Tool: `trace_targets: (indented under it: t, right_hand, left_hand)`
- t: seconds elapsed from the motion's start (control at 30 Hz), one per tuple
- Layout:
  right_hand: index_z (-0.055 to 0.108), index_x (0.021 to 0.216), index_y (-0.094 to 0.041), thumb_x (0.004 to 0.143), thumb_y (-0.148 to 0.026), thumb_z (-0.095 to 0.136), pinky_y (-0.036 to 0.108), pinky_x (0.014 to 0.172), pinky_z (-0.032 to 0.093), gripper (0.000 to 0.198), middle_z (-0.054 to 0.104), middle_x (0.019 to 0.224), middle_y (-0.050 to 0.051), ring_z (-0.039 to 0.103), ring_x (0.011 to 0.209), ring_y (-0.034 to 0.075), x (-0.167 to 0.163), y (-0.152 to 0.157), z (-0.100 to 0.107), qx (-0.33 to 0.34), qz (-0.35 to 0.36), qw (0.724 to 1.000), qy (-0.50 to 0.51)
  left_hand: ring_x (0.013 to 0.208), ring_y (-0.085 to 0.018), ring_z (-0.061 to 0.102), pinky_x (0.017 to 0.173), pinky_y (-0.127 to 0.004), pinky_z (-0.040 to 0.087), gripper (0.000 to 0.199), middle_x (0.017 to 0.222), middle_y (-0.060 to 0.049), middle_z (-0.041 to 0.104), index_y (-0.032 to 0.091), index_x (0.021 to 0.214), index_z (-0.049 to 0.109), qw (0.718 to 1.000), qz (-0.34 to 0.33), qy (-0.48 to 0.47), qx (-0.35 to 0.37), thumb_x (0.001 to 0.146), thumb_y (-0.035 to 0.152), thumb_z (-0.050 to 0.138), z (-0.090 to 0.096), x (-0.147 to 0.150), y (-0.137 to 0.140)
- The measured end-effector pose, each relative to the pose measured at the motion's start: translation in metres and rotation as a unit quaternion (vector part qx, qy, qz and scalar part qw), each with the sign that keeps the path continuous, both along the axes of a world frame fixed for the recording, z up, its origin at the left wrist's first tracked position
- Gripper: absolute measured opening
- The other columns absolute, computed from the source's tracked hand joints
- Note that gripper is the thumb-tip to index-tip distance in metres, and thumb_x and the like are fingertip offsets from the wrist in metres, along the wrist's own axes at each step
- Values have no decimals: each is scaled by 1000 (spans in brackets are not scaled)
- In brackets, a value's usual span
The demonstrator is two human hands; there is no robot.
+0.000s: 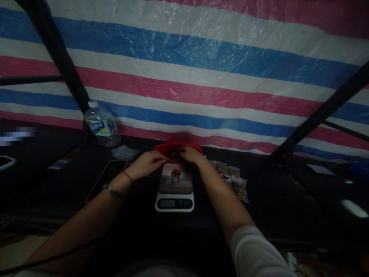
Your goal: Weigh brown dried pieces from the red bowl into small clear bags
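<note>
Red bag (pixel 170 144): left hand (pixel 147 163) pinches its rim, likely holding it open; right hand (pixel 190 154) reaches inside, fingers' grip unclear.

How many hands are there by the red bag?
2. The left hand is at the left edge of the red bag, and the right hand is at its right side. No other hands show, though some fingertips are hard to see.
</note>
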State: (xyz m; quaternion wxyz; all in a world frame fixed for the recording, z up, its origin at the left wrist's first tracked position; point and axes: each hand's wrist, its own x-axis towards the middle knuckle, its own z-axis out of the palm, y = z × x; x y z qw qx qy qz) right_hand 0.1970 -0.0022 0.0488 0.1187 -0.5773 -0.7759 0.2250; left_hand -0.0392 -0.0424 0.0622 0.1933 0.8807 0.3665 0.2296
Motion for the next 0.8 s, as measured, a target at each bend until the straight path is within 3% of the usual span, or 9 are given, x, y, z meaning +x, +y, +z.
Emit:
trace_targets:
  t: [0.13,0.23,0.3,0.4,0.6,0.8]
  right_hand:
    - [65,117,-16,88,-20,47,24,85,44,34,67,117,9,62,101,19,-1,-1,1,25,-5,999,-23]
    - [66,113,-15,87,-18,48,24,85,45,32,67,115,10,63,100,20,-2,-2,0,29,4,999,-29]
    - [68,109,-15,87,-18,48,23,83,45,30,69,112,9,64,97,19,-3,-3,-1,23,6,999,-28]
    - [68,107,-15,87,-18,49,22,85,45,28,69,113,8,64,98,18,-3,-2,-1,30,10,999,-24]
    - [66,112,-15,88,-17,47,23,89,44,31,67,118,9,63,102,18,-3,1,-3,43,-1,999,-19]
    - [65,114,-15,88,-18,50,24,90,44,31,66,119,10,62,105,20,-2,1,-5,34,-1,998,-48]
  left_hand:
    - [104,-24,62,93,-34,46,44,113,-8,68,21,110,68,992,54,113,-12,80,51,54,-10,-33,14]
    - [116,-31,55,100,-38,41,73,126,-12,61,21,124,59,980,53,192,-28,60,55,72,-28,-48,25]
    - [120,-31,52,104,-40,37,81,130,-13,58,21,127,56,974,46,219,-32,55,55,74,-40,-51,31]
    - [121,-30,51,106,-40,34,79,130,-12,57,21,127,56,972,29,232,-28,58,56,72,-50,-52,39]
    - [125,-32,47,106,-40,34,90,135,-14,53,21,133,51,975,36,217,-36,54,58,74,-51,-62,43]
    - [115,-32,54,100,-39,40,74,125,-14,60,18,120,61,978,61,192,-43,58,56,72,-51,-67,42]
